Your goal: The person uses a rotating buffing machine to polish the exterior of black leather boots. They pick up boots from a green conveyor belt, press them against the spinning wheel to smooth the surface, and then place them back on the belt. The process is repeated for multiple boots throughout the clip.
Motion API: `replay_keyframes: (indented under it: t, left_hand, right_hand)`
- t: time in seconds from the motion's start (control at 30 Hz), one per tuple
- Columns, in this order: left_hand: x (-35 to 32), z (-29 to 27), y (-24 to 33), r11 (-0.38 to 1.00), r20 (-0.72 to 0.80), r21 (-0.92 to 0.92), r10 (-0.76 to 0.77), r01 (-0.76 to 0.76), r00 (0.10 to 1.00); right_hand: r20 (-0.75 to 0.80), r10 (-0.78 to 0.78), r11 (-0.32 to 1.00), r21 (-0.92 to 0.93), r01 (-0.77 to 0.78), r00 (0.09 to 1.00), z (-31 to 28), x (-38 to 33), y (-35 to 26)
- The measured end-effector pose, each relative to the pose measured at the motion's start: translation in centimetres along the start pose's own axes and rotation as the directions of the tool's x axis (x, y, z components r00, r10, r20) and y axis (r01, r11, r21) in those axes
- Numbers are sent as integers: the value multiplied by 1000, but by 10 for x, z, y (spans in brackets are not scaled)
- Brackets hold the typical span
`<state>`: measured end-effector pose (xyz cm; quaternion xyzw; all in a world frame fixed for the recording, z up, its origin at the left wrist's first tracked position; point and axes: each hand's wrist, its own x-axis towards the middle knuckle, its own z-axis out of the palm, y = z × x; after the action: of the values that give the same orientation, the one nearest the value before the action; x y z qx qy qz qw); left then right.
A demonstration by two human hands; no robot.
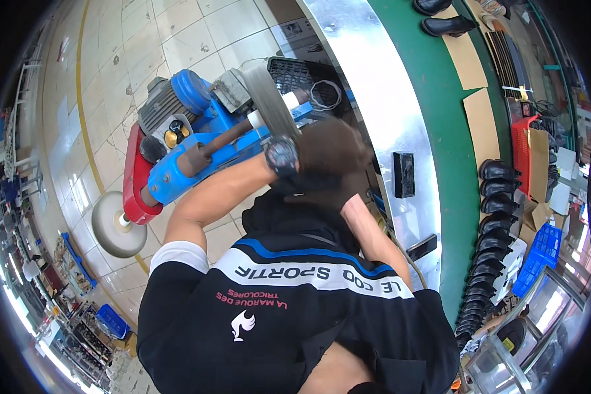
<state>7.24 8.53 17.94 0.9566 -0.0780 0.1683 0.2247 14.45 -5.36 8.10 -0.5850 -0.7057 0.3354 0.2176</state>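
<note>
My left hand (331, 146), in a dark brown glove with a watch (282, 156) at the wrist, is beside a grey spinning buffing wheel (269, 98) on a blue machine. Just below it my right hand (338, 192) is close in, also covered in something dark. Motion smears both hands and their fingers do not show. Dark shapes merge between and under them, so I cannot make out whether they hold anything. The machine's blue frame (167, 174) carries a brown shaft (211, 146) running to the wheel.
A second pale wheel (119, 224) and a grey motor (164, 108) belong to the machine. Rightward, a metal ledge (400, 98) bears a black block (404, 175) and a flat dark phone-like object (421, 247). Black shoes (494, 205) line the green surface (456, 131) beyond. A black crate (290, 73) stands behind the wheel.
</note>
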Motion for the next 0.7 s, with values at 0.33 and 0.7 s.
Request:
replay_keyframes:
  t: [0.33,0.7]
  left_hand:
    - [-118,97,99,574,-386,-681,-809,455,443]
    - [-202,304,-115,-324,-43,-827,-779,-459,626]
  right_hand:
    - [481,530,-326,876,-356,698,-21,-29,-25]
    - [561,587,-443,826,-348,584,66,36,51]
